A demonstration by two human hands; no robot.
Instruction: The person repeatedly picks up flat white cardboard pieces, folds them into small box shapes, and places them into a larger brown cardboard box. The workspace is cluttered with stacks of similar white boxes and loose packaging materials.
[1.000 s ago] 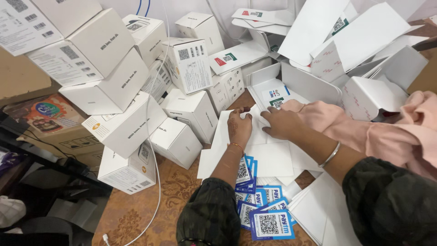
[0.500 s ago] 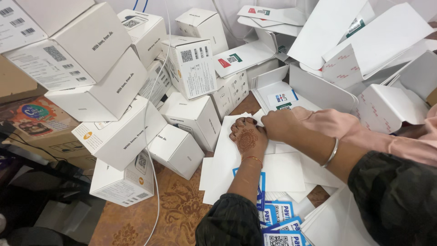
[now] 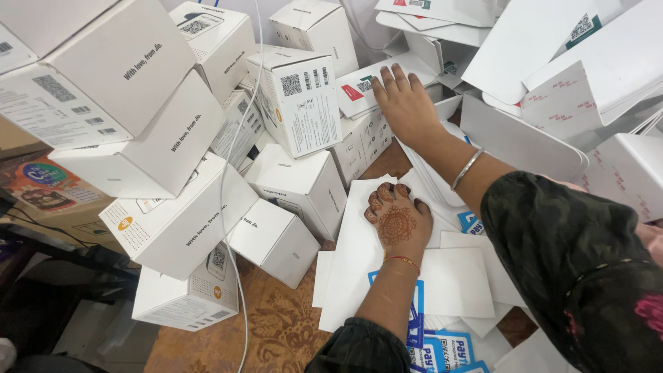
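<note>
Hands spread over flat cards and boxes on the patterned floor.
The left hand [image 3: 397, 221] is pressed flat, fingers together, on the white card sheets [image 3: 359, 255]; the right hand [image 3: 406, 103] is laid, fingers slightly apart, on a small white box [image 3: 366, 86]. The sheets are best kept pinned while one box is drawn clear of the leaning stack [image 3: 173, 138].

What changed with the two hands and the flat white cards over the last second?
The right hand left the flat white cards and reached up to the small white cardboard box, holding nothing. The left hand stayed pressed flat on the cards; the stacked white cartons stayed put.
</note>
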